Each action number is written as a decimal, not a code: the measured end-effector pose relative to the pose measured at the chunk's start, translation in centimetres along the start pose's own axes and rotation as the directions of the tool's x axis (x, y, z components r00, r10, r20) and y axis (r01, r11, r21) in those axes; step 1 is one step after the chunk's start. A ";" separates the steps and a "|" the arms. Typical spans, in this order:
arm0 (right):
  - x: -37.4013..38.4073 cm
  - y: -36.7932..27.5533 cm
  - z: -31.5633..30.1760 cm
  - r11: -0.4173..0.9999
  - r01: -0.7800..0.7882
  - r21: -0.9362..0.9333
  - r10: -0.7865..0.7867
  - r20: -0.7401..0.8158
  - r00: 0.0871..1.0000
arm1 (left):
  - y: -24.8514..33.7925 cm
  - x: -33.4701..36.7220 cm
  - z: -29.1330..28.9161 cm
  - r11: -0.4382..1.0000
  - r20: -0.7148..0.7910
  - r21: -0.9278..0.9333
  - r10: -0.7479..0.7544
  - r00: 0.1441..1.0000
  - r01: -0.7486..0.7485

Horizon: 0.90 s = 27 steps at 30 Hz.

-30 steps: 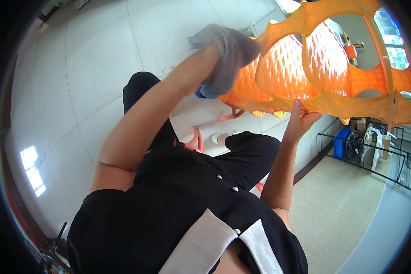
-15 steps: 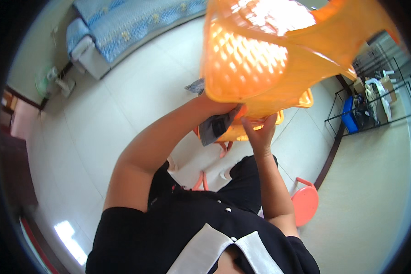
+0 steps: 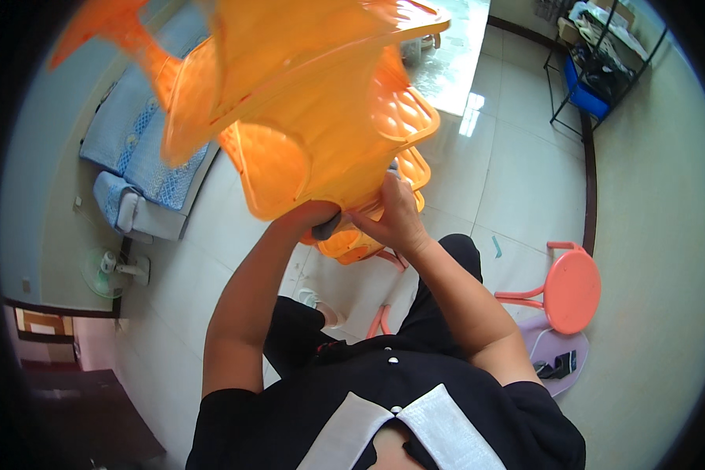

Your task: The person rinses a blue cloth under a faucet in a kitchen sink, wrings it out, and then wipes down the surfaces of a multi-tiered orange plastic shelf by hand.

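A large orange perforated plastic basket (image 3: 305, 110) fills the upper middle of the view, held up close to the camera and blurred at its upper edges. Far to the left of the basket, a bed with a blue patterned cover (image 3: 145, 149) stands along the wall, and a small green floor fan (image 3: 106, 270) sits on the pale tiled floor (image 3: 517, 180) below it. Directly under the basket's lower edge, the left hand (image 3: 309, 215) presses up against the plastic; its grip is mostly hidden by the basket, with a dark grey object (image 3: 327, 225) showing at the fingers, so how far it closes cannot be told. Just right of it, the right hand (image 3: 392, 215) lies against the basket's underside, fingers spread and curled onto the orange plastic. Below and right of the basket, a round coral-pink plastic stool (image 3: 570, 290) stands on the floor, with a lilac oval mat (image 3: 552, 356) beside it. Up and right of the basket, a black wire rack holding blue items (image 3: 595, 66) stands near the wall.
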State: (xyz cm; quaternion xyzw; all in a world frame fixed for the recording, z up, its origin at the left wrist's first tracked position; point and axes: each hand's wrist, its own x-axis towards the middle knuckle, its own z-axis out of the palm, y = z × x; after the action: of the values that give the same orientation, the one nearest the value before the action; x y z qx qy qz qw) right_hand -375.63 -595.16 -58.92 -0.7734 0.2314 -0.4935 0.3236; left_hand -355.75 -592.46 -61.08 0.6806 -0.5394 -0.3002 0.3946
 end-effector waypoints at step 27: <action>-1.1 0.4 2.9 0.875 -0.358 0.326 0.263 0.302 0.917 | 2.4 -10.5 -2.7 0.898 -0.162 0.395 0.274 0.948 -0.192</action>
State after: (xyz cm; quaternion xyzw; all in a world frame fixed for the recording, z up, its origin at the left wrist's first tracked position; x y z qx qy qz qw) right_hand -373.49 -593.90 -60.79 -0.7050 0.2125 -0.3690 0.5671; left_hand -357.18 -581.95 -57.85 0.7017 -0.6191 -0.0674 0.3462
